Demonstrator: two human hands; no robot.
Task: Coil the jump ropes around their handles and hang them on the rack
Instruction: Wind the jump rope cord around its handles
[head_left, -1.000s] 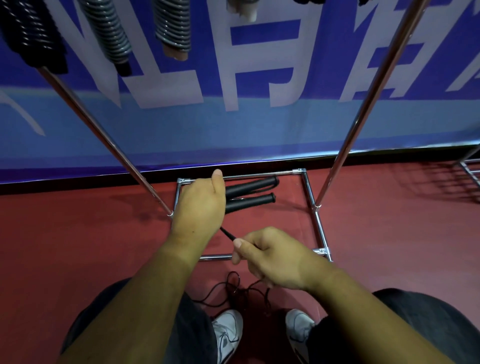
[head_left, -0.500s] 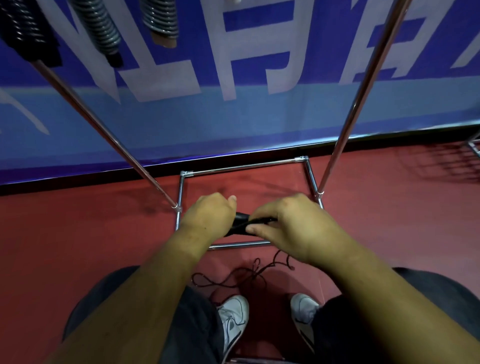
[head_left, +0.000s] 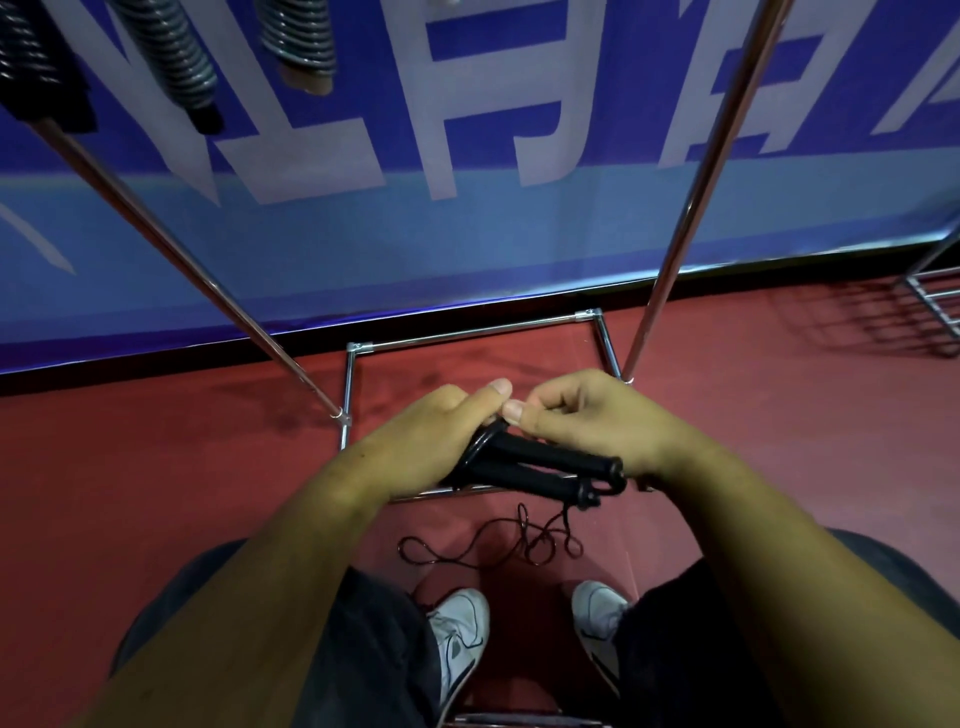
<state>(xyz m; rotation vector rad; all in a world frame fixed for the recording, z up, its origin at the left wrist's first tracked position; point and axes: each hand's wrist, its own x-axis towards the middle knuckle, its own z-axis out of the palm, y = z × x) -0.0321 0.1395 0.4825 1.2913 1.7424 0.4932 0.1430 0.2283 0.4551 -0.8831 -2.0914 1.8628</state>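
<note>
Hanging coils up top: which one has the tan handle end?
The third coiled rope from the left: its tan handle end pokes out below. The left coil and middle coil end in black.

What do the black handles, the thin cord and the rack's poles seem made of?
Handles: matte black, no glare, likely foam or soft rubber.
Rack poles: mirror-bright silver with streaked reflections, probably chromed or stainless steel tube.
Cord: thin, black, lying in loose loops, so flexible; plastic or coated wire, unclear which.

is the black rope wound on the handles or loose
Mostly loose: the cord lies in tangled loops on the floor; only one loop shows at the handles by the left hand.
</note>
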